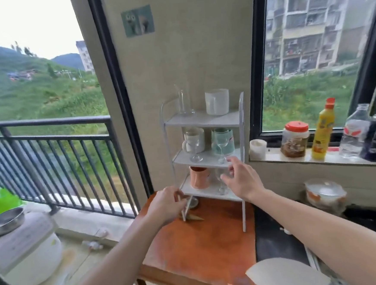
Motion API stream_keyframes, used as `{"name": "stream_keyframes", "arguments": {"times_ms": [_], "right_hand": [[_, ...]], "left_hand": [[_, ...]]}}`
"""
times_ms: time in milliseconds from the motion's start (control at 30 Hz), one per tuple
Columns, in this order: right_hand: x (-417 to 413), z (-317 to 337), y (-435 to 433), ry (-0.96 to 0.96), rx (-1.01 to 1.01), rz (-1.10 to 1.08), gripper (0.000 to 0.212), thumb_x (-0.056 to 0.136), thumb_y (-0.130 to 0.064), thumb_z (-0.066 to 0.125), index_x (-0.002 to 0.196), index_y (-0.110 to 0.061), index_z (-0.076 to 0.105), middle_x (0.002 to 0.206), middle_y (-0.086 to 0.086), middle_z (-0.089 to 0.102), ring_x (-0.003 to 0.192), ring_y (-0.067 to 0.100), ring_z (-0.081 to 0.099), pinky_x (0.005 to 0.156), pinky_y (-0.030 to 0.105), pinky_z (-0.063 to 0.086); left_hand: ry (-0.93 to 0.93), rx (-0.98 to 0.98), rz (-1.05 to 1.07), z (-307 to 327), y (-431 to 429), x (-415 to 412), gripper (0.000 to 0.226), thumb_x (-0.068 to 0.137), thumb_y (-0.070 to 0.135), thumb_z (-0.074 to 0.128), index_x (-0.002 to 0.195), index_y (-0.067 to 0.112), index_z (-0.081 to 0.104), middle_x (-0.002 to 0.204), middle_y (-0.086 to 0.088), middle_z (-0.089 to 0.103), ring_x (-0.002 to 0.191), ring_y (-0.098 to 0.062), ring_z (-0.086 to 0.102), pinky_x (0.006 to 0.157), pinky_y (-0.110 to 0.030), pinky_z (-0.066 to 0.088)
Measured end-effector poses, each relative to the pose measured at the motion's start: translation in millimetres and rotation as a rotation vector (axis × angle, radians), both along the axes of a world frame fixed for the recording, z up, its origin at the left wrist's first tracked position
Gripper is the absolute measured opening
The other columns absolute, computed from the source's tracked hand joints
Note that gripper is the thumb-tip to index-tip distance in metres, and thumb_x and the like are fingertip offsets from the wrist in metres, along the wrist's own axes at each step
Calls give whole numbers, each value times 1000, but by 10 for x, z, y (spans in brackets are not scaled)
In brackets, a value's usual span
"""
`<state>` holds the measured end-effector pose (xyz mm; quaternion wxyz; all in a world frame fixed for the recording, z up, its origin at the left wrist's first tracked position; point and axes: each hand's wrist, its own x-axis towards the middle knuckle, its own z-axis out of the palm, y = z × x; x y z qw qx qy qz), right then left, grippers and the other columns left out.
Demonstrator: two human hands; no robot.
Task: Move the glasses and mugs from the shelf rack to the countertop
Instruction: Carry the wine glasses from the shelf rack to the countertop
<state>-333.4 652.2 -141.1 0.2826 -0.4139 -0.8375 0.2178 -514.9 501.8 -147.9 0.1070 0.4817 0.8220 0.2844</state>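
Head view: an orange countertop (197, 249) is seen between a railed balcony and a window sill. Bare wood is left open nearer than both hands. The left hand (167, 205) is closed around the shelf rack (203, 121) leg. The right hand (241, 178), half open, appears wrapped around a stemmed glass (222, 182); a pink mug (198, 177) is just left of it.

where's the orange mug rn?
In the head view, the orange mug stands on the left side of the rack's bottom shelf, beside a clear stemmed glass that the right hand is reaching for.
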Motion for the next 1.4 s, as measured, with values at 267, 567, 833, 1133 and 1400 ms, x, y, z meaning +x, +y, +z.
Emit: {"name": "stream_keyframes", "arguments": {"times_ms": [267,567,833,1133,1400], "right_hand": [[-716,-191,768,287,-155,-208,86,89,-38,64,156,-26,11,155,5,36,133,28,47,103,50,44],[-1039,-166,1266,340,-203,-323,91,83,-52,70,153,-32,16,147,0,49,121,25,58,92,47,52],[-1159,-263,1428,525,-302,-369,78,76,-47,79,139,-28,38,95,3,70,78,22,69,74,46,59],[-928,-340,995,620,-300,-326,67,67,-53,79,122,-36,43,88,3,67,84,23,71,79,47,58],[-246,-601,404,632,-347,-429,59,74,-31,83,120,-24,48,92,7,70,79,21,71,65,32,60]], "left_hand": [[-251,190,53,204,1203,-678,56,79,31,73,129,17,50,101,-1,60,93,-21,59,79,-32,48],[-336,262,31,310,2097,-939,86,72,41,79,141,19,31,133,-7,51,118,-27,52,96,-40,44],[-249,324,-103,230,2376,-1080,63,71,42,76,125,22,48,120,-2,55,106,-26,57,79,-32,40],[-433,358,-338,126,2138,-1242,53,74,37,79,113,28,44,97,-3,63,90,-23,65,79,-44,54],[-653,249,-569,3,1888,-783,57,75,31,79,119,24,44,101,-17,64,81,-28,70,65,-35,60]]}}
